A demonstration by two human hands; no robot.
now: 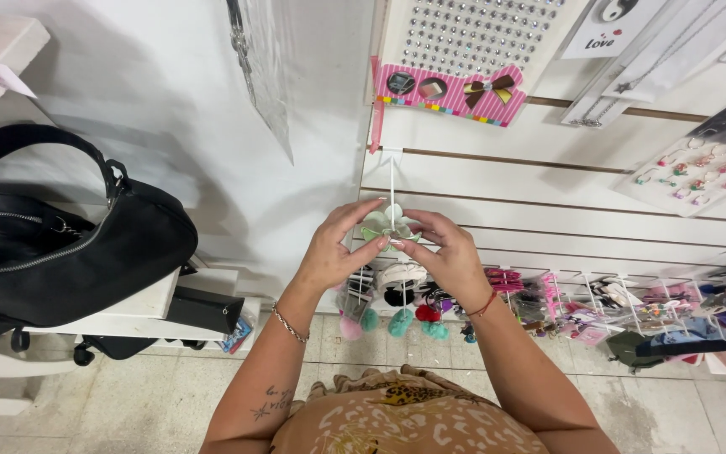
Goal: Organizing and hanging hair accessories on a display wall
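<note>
A pale green flower-shaped hair accessory (388, 225) sits at the tip of a white display hook (391, 175) that sticks out from the slatted wall panel. My left hand (329, 252) pinches the accessory's left side. From the right, the fingertips of my right hand (447, 252) grip the same accessory. Both hands meet at the hook's end, in front of the panel.
Below my hands hang pompom hair ties (400, 322) and rows of hooks with colourful hair accessories (632, 311). A rhinestone sticker card (464, 50) and an earring card (699, 164) hang above. A black handbag (52, 240) rests on a white shelf (140, 313) at left.
</note>
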